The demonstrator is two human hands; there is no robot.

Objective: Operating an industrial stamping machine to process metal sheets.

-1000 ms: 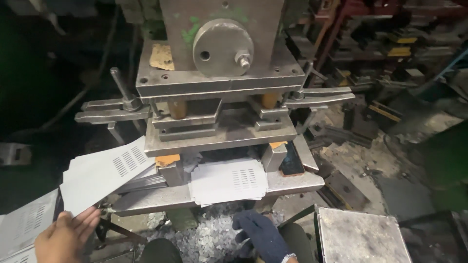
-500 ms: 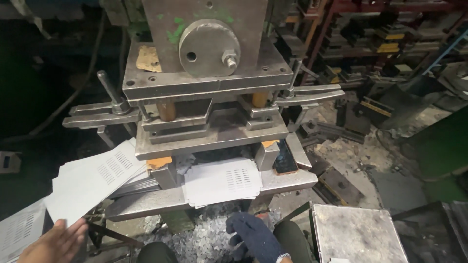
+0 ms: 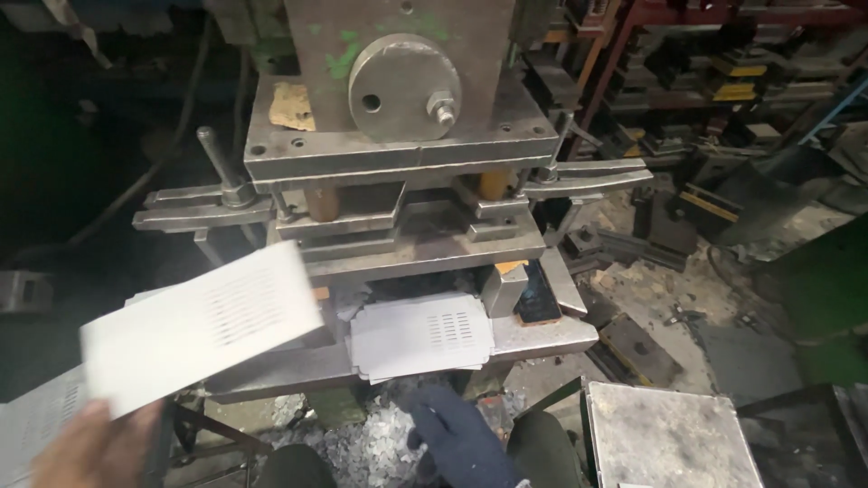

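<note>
1. This is a metalworking workshop, dim and grimy
2. A heavy steel stamping press (image 3: 398,172) fills the middle, with thick plates, bolts and a round flywheel disc (image 3: 404,86)
3. Punched metal sheets (image 3: 420,334) with slot patterns lie on its bed
4. Metal chips (image 3: 366,447) litter the floor below
5. Racks of dies and steel blocks (image 3: 723,81) crowd the right side

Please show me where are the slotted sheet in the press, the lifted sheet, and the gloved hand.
sheet in the press (image 3: 420,334), head view, flat middle.
lifted sheet (image 3: 199,330), head view, centre.
gloved right hand (image 3: 457,434), head view, back of glove.
</note>
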